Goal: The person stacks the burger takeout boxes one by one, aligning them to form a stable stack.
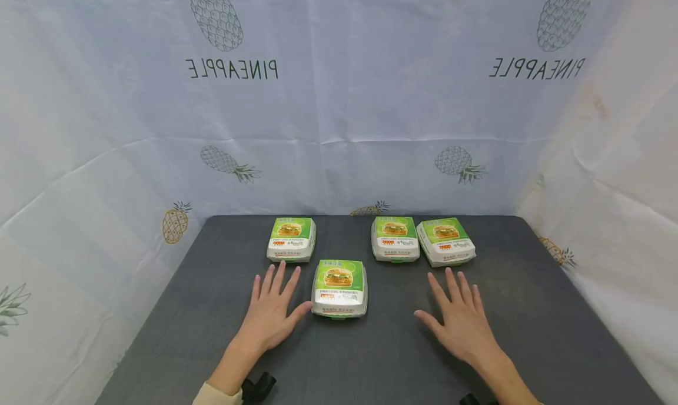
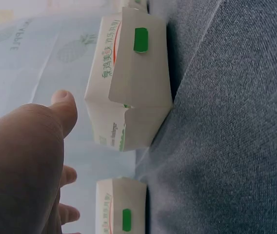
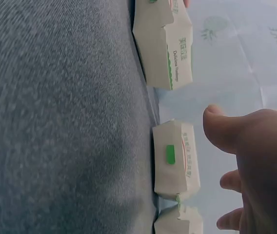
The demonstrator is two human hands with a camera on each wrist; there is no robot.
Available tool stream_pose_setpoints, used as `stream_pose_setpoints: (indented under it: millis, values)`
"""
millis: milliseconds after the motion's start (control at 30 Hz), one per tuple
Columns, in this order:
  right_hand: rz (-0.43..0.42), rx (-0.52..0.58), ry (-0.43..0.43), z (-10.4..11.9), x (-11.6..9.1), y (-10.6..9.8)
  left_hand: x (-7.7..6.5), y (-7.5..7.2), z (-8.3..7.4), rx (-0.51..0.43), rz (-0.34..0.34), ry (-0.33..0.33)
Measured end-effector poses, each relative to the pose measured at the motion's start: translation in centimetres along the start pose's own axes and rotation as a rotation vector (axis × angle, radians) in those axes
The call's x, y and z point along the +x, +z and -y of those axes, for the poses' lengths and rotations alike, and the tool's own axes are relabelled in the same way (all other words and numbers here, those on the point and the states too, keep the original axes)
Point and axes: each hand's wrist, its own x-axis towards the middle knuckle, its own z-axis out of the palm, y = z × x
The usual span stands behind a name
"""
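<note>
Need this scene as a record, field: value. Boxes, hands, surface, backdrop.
box count: four, green and white, burger picture on top
front box: nearest the person
back row: left box, middle box, right box
spacing: middle box close beside right box; left box apart
angle: right box turned askew
left hand: fingers spread, holding nothing; thumb by front box, contact unclear
right hand: fingers spread, holding nothing; nearest right box
table: dark grey
backdrop: pale cloth, pineapple print
</note>
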Motion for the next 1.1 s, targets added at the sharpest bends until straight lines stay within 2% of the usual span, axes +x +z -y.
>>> stream_pose_setpoints:
  millis: [200,367,700,867,1100]
  values:
    - [0.020,0.066,0.003,0.7,0.3,0.1,0.1,0.1,-0.2,-0.031,0.004,0.008]
    - [0.034,0.143,0.001,1.4,0.7,0.1,0.3,0.1,-0.5,-0.093,-0.018,0.015]
    - [0.068,0.310,0.023,3.0,1.6,-0.6,0.6,0.1,-1.4,-0.315,-0.026,-0.029]
    - [0.052,0.428,-0.005,4.0,2.2,-0.4,1.0,0.0,-1.6,-0.430,-0.030,-0.043]
    - [0.063,0.538,-0.016,5.2,3.0,-0.1,1.4,0.1,-1.7,-0.544,0.002,-0.070]
